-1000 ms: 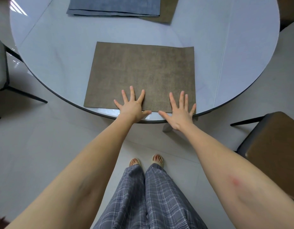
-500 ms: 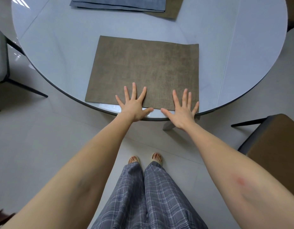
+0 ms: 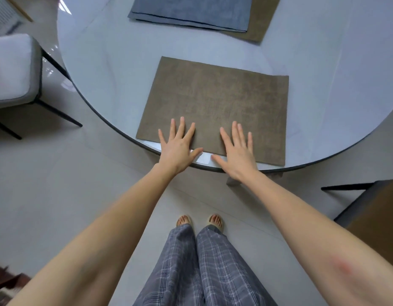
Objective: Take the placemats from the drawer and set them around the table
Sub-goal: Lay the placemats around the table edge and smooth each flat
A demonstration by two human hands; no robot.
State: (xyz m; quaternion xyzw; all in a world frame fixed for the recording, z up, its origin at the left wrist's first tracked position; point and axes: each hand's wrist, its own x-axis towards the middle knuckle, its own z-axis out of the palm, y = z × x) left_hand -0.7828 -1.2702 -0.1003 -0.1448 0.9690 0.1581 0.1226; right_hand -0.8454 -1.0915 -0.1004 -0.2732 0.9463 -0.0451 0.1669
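Note:
A brown placemat (image 3: 215,100) lies flat at the near edge of the round white table (image 3: 107,69). My left hand (image 3: 177,149) rests palm down on the mat's near edge, fingers spread. My right hand (image 3: 237,153) lies flat beside it on the same edge, fingers apart. Neither hand grips anything. Farther back lies a stack of blue placemats (image 3: 191,12) on top of another brown placemat (image 3: 257,29), which sticks out to the right.
A grey cushioned chair (image 3: 12,69) stands at the left of the table. A brown-seated chair (image 3: 376,219) stands at the right. My legs and sandalled feet are on the pale tiled floor below the table edge.
My view has shifted so the table and mat sit further right in frame. Both hands stay flat on the mat's near edge, with the right hand's fingers drawn closer together.

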